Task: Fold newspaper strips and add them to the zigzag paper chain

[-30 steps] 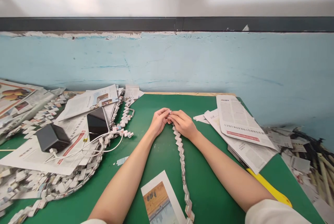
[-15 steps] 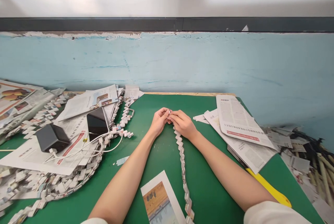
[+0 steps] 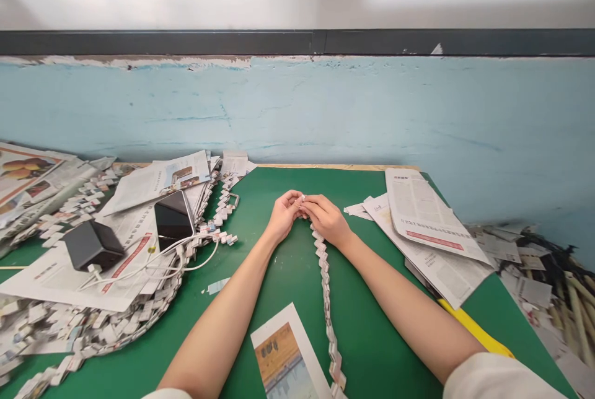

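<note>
A zigzag chain of folded newspaper strips (image 3: 326, 290) runs from my hands down the green table (image 3: 390, 349) toward me. My left hand (image 3: 284, 214) is closed in a pinch at the chain's far end. Meeting it fingertip to fingertip, my right hand (image 3: 326, 218) is also closed, and the chain comes out beneath it. A small white bit of paper (image 3: 303, 198) shows between the fingertips; most of that end is hidden by the fingers. Left of the chain lies a printed sheet with a picture (image 3: 290, 355).
Left, a black power bank or adapter (image 3: 93, 244), a phone (image 3: 174, 219) and a white cable (image 3: 199, 267) lie on newspapers and folded paper chains (image 3: 116, 331). Right, folded newspapers (image 3: 430, 219) partly cover a yellow-handled tool (image 3: 478, 329). A blue wall (image 3: 325, 114) stands behind the table.
My fingertips have shifted slightly around the chain's end, and the white bit between them shows a little more. My right forearm and sleeve have moved slightly.
</note>
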The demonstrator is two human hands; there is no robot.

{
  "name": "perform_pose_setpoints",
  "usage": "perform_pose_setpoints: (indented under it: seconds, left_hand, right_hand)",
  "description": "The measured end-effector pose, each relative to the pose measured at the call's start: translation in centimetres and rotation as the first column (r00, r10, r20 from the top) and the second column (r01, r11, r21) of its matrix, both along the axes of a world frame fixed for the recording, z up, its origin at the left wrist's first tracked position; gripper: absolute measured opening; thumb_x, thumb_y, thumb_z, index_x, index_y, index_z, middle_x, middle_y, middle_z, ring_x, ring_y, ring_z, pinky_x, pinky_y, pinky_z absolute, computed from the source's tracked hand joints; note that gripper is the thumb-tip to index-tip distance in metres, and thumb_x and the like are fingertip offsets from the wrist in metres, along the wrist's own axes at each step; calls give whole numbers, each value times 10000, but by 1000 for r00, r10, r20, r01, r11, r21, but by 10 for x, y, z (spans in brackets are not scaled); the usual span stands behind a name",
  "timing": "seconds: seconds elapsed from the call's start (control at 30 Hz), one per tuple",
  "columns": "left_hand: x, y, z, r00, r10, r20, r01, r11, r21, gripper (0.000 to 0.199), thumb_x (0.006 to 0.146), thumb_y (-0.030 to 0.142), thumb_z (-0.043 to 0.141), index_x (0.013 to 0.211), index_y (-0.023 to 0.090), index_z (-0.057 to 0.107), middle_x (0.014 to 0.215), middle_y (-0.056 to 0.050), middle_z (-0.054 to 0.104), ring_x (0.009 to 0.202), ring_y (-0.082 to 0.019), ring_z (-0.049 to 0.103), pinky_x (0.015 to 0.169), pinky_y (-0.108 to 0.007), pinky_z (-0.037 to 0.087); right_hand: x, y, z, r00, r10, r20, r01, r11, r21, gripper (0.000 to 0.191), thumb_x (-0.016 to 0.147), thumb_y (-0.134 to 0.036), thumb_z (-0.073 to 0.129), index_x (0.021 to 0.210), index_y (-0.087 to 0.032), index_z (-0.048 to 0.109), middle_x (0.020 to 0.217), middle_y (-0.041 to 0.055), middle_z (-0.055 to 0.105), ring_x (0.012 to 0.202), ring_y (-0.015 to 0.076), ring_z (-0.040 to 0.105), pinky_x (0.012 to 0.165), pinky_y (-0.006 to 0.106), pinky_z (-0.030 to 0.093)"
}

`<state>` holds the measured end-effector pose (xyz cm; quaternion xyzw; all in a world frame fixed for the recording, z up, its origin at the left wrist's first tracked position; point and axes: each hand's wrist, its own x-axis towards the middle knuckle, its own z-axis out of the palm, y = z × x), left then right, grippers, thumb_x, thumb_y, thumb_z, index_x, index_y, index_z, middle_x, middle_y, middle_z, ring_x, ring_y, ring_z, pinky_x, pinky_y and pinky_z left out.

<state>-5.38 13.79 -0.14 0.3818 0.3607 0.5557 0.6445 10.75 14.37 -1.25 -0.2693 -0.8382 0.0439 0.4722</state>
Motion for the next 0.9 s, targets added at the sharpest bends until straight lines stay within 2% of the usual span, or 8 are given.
perform_pose_setpoints:
  seconds: [0.1,0.23,0.5,0.9]
  left_hand:
    - [0,0,-1,1000,3,11,-3,1000,3,454,733,476,907,911,148,648,731,2,656,592,-99,617,605,-237,531]
    - [0,1,-1,1000,-13,6,13,1000,7,440,743,464,903,912,148,648,711,-3,663,590,-106,626,603,-238,529]
    - [0,1,-2,1000,-10,-2,10,1000,10,466,734,480,905,923,148,639,748,-11,684,590,-109,637,607,-247,545]
    - [2,4,-8,1000,24,20,-24,1000,7,546,712,486,920,992,170,573,729,6,690,575,-109,634,597,-251,560]
  right_hand:
    - [-1,0,1,998,-2,-57,-2,998,-65,225,1060,-168,520,1166,-199,715,1118,143,691,1051,244,685,934,419,614]
    - [0,0,3,993,-53,-109,38,990,-137,194,1070,-227,528,1109,-210,717,1076,124,640,975,224,673,897,395,612]
    - [3,2,5,998,-1,-70,-7,995,-102,214,1067,-184,506,1113,-212,713,1060,122,653,967,221,672,873,365,600]
    - [5,6,2,990,-31,-137,9,987,-159,194,1066,-198,527,1030,-205,717,1029,102,660,946,199,674,858,347,594]
